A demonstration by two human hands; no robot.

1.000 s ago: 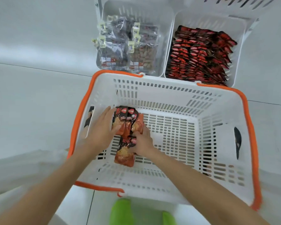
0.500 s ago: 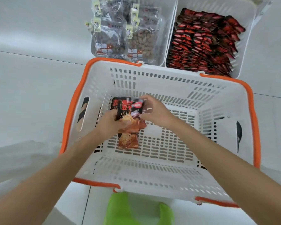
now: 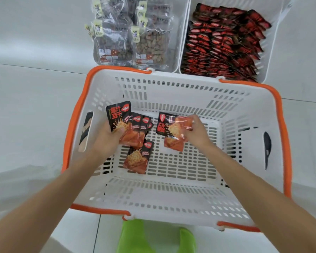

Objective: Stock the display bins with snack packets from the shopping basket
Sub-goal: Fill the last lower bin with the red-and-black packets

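A: What is the left hand point(image 3: 108, 136) holding?
B: It grips a fan of glossy black-and-red foil snack packets point(image 3: 128, 128) inside the white slotted plastic shopping basket point(image 3: 171, 88), which has an orange rim.
A: And the right hand point(image 3: 197, 132)?
B: Its fingers pinch other flat packets point(image 3: 171, 132). A loose packet point(image 3: 138, 157) lies on the perforated floor, with bare slots to its right. Beyond the far rim, the white plastic display bin point(image 3: 274, 52) sits packed.

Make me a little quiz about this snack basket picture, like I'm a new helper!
1. True or false: the left hand and right hand both hold red-and-black foil snack packets.
2. Red-and-black packets fill which white plastic display bin? A) picture-left bin B) picture-right bin.
3. Fill in: one loose packet lies flat on the white, orange-rimmed plastic shopping basket's ____.
Key: 1 true; 2 B; 3 floor.
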